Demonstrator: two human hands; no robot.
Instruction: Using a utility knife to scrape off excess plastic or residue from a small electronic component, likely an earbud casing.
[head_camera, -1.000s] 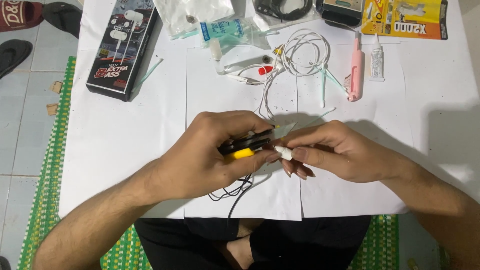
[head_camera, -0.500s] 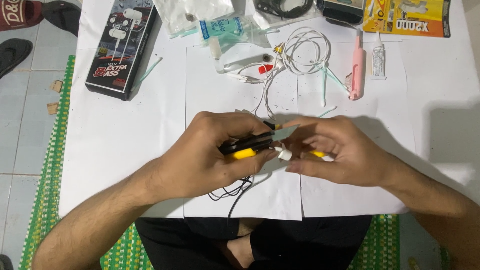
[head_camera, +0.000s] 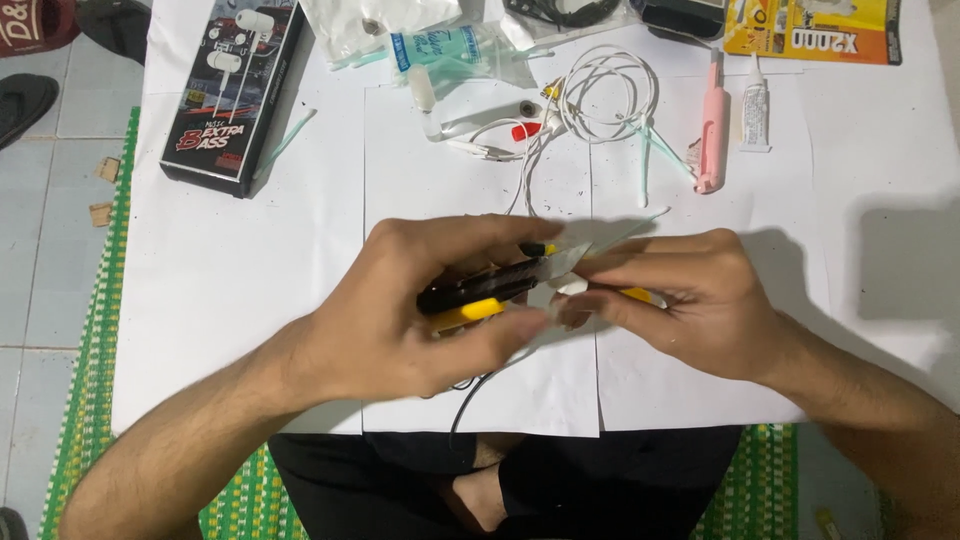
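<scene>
The left hand (head_camera: 400, 320) is wrapped around a black-and-yellow utility knife (head_camera: 480, 295), fingers curled over its top and thumb pressed under its yellow edge, the blade tip poking out past the fingertips toward the other hand. The right hand (head_camera: 690, 300) pinches narrowly on a small white piece (head_camera: 572, 287) just beside that blade tip (what else it grips, a bit of yellow showing behind the knuckles, I cannot tell). A black cable (head_camera: 465, 400) trails from under the left palm toward the near edge of the white paper sheets (head_camera: 480, 180).

Beyond the fingertips lies bare paper, then the coiled white earphone cable (head_camera: 600, 95) and a pink tool (head_camera: 712, 125). Well left of the left knuckles sits a black earphone box (head_camera: 235, 90), with open sheet between. The table's near edge runs just under both wrists.
</scene>
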